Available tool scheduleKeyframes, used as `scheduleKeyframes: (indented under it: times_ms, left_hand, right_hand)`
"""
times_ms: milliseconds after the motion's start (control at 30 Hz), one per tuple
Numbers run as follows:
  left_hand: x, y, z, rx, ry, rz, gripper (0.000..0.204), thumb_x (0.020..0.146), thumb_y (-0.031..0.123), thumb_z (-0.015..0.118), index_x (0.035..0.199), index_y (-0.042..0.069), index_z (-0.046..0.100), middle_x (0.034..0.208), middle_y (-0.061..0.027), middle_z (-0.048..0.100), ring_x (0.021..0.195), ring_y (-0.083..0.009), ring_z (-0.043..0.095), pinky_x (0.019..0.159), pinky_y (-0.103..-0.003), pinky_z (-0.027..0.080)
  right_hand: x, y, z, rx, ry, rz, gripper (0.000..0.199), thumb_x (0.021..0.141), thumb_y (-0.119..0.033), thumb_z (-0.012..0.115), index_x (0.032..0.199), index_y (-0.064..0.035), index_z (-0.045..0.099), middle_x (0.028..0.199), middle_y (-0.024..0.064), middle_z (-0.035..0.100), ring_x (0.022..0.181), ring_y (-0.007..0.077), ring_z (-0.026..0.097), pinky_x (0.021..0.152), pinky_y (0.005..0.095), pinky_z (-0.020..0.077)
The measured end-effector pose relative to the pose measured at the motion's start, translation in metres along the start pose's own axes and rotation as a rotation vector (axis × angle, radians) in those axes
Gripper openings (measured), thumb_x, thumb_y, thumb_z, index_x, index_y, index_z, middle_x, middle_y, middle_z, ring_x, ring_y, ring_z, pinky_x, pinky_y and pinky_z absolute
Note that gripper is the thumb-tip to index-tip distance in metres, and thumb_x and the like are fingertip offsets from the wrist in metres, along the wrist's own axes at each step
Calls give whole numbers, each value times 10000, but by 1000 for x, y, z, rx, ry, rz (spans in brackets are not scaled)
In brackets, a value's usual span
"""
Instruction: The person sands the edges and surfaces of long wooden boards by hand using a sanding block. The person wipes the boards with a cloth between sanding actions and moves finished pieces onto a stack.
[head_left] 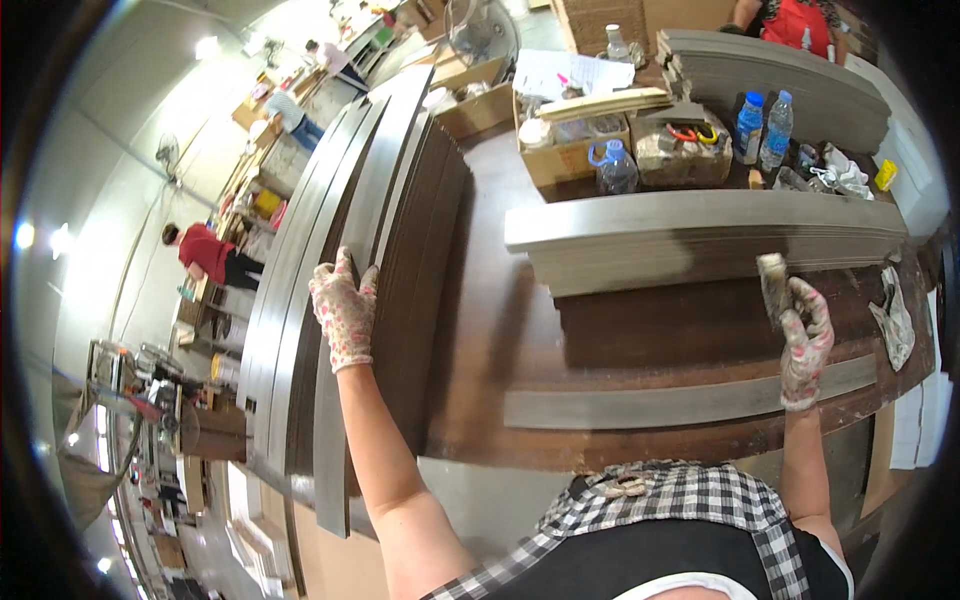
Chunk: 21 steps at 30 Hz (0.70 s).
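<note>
My left hand, in a white patterned glove, grips a long grey board at the left stack. The fingers lie over the board's face, and its near end juts past the table edge. In my right hand, also gloved, is a small worn stub with a pale end; its kind is not clear. That hand is raised over the right end of a single grey strip lying flat along the table's near edge. Behind this strip stands a long pile of grey boards.
Cardboard boxes, a blue-capped jug, two bottles and red-and-yellow-handled tools stand behind the pile. Another board stack is at the far right. A rag lies at right. Other people work in the background.
</note>
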<state>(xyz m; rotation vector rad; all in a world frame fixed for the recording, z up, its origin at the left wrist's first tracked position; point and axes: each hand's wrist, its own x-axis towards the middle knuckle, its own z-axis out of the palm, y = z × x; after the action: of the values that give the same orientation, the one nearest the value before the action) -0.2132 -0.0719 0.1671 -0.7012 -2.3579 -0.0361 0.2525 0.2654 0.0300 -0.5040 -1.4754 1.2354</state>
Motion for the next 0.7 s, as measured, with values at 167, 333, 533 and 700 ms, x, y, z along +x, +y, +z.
scheduleKeyframes:
  times_ms: [167, 333, 533, 700]
  left_hand:
    - [15, 13, 76, 181, -313, -124, 492, 896, 498, 639, 1262, 169, 628, 1054, -169, 649, 995, -344, 651, 805, -449, 549]
    - [12, 35, 74, 223, -247, -170, 387, 912, 410, 642, 1193, 144, 663, 1165, -117, 611, 1056, -312, 607, 819, -438, 541]
    - [21, 22, 92, 149, -120, -97, 273, 903, 261, 661, 1164, 180, 664, 1161, -68, 611, 1061, -287, 597, 868, -423, 534]
    - [-9, 35, 75, -131, 347, 268, 264, 872, 115, 617, 1128, 164, 662, 1025, -57, 647, 973, -284, 616, 784, -419, 527]
  right_hand:
    - [-23, 4, -19, -108, 46, 198, 371, 898, -65, 637, 1262, 2, 604, 1233, 52, 617, 1149, 160, 572, 1031, 317, 433]
    - [-35, -12, -35, -262, 99, 217, 367, 907, -156, 655, 1236, 2, 613, 1207, 60, 616, 1132, 160, 566, 1013, 322, 435]
    - [-34, 0, -35, -245, 7, 246, 337, 907, -32, 628, 1242, -4, 615, 1215, 55, 633, 1137, 153, 575, 1028, 315, 433]
    - [-33, 4, -15, -211, -163, 347, 356, 869, -35, 700, 1215, -5, 623, 1191, 57, 637, 1095, 149, 593, 984, 304, 466]
